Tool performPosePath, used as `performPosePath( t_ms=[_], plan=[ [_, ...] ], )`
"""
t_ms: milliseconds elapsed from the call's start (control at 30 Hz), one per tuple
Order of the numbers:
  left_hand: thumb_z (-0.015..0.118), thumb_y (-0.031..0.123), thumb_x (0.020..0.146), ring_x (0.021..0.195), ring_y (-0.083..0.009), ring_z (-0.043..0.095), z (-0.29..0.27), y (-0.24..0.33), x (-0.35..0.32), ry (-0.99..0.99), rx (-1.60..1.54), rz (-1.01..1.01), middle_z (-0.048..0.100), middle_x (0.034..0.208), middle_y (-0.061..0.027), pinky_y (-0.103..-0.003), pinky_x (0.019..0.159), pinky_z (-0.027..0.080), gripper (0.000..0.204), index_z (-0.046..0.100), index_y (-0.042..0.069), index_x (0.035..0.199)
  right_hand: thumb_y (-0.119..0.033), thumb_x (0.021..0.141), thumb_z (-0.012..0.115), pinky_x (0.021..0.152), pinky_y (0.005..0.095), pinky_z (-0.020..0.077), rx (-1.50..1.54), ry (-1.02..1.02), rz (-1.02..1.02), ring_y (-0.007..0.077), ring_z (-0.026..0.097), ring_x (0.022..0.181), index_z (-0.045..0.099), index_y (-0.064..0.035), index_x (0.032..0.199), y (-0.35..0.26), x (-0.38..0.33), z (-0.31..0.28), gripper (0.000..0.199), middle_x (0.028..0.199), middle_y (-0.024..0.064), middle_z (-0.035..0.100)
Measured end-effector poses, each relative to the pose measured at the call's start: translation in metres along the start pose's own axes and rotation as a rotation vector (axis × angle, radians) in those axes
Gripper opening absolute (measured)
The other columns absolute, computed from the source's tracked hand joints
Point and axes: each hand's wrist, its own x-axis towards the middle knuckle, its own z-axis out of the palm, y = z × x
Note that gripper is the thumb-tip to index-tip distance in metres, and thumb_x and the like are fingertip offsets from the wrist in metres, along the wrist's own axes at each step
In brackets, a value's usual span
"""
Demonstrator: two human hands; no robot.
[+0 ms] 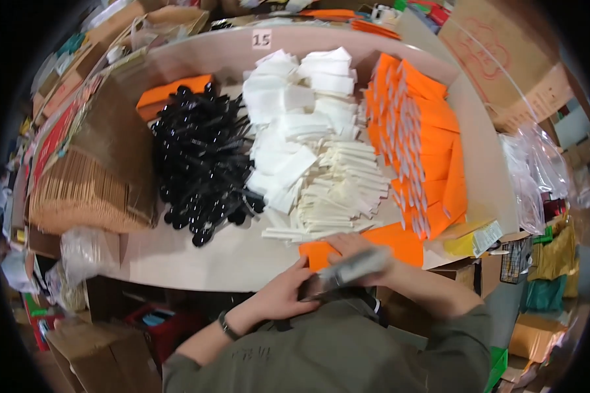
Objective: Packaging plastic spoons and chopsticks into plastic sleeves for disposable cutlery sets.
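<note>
Nearest: olive sleeves [347, 347] at the lower edge, forearms reaching to the bench [196, 255] rim.
Left hand [283, 293]: just left of the orange envelope [373, 245], fingers curled shut around the near end of a blurred grey-and-white packet [354, 267].
Right hand [357, 252]: lying on the orange envelope, fingers closed over the packet's far end.
Packet: held between both hands at the bench's near edge, partly over the envelope.
Progress: by my judgement one set is mid-assembly; the big stocks suggest plenty is left, and no finished pile shows.
Left of envelope: stacked brown cardboard [92, 190], then a heap of black plastic spoons [203, 164].
Beyond envelope: white napkins [295, 118] and pale wrapped sticks [341, 190].
Right of envelope: upright row of orange envelopes [419, 144], a yellow pack [472, 241], clear bags [531, 170].
In the way: nothing between the hands and the stocks.
</note>
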Motion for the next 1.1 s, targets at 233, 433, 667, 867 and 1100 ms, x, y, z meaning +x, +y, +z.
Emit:
performPosePath(
  t_ms=[233, 433, 667, 867, 1100],
  plan=[
    [0.077, 0.013, 0.072, 0.077, -0.0317, 0.063, -0.046, 0.002, -0.023, -0.084, -0.174, -0.317, 0.064, 0.085, -0.0105, -0.038, 0.072, 0.052, 0.034, 0.061, 0.003, 0.101, -0.035, 0.089, 0.066, 0.073, 0.0427, 0.0509, 0.768, 0.277, 0.462, 0.0334, 0.064, 0.086, 0.062, -0.0048, 0.09, -0.045, 0.022, 0.008, 0.031, 0.097, 0.018, 0.065],
    [0.079, 0.013, 0.069, 0.089, -0.0347, 0.065, -0.05, -0.037, -0.054, 0.381, 0.503, -0.311, 0.064, 0.098, -0.0131, -0.041, 0.076, 0.054, 0.057, 0.058, 0.008, 0.121, -0.034, 0.094, 0.06, 0.06, 0.0486, 0.0484, 0.141, -0.007, 0.705, 0.0373, 0.064, 0.066, 0.061, -0.0047, 0.079, -0.06, 0.057, 0.021, 0.033, 0.068, 0.016, 0.064],
    [0.084, 0.014, 0.064, 0.088, -0.0313, 0.064, -0.08, -0.029, -0.075, 0.054, 0.637, -0.267, 0.062, 0.091, -0.0109, -0.04, 0.077, 0.053, 0.07, 0.058, 0.008, 0.129, -0.021, 0.086, 0.06, 0.063, 0.0462, 0.0512, 0.249, 0.02, 0.741, 0.0372, 0.064, 0.067, 0.063, -0.0044, 0.082, -0.056, 0.068, 0.042, 0.017, 0.071, 0.0176, 0.065],
    [0.084, 0.027, 0.072, 0.1, -0.0351, 0.061, -0.089, -0.026, -0.04, 0.128, 0.588, -0.022, 0.062, 0.112, -0.0137, -0.042, 0.085, 0.05, 0.066, 0.058, 0.008, 0.13, -0.019, 0.084, 0.065, 0.068, 0.0466, 0.0505, 0.187, 0.373, 0.549, 0.0367, 0.065, 0.076, 0.061, -0.0034, 0.085, -0.032, 0.066, 0.02, 0.016, 0.077, 0.0174, 0.065],
    [0.074, 0.005, 0.079, 0.095, -0.0348, 0.062, -0.115, -0.062, -0.049, 0.64, 0.67, -0.146, 0.062, 0.11, -0.0148, -0.04, 0.081, 0.052, 0.033, 0.065, 0.006, 0.112, -0.022, 0.082, 0.071, 0.071, 0.0455, 0.0494, 0.003, 0.304, 0.764, 0.0349, 0.063, 0.08, 0.07, -0.0049, 0.091, 0.064, 0.02, 0.004, 0.019, 0.084, 0.0141, 0.064]
  ],
)
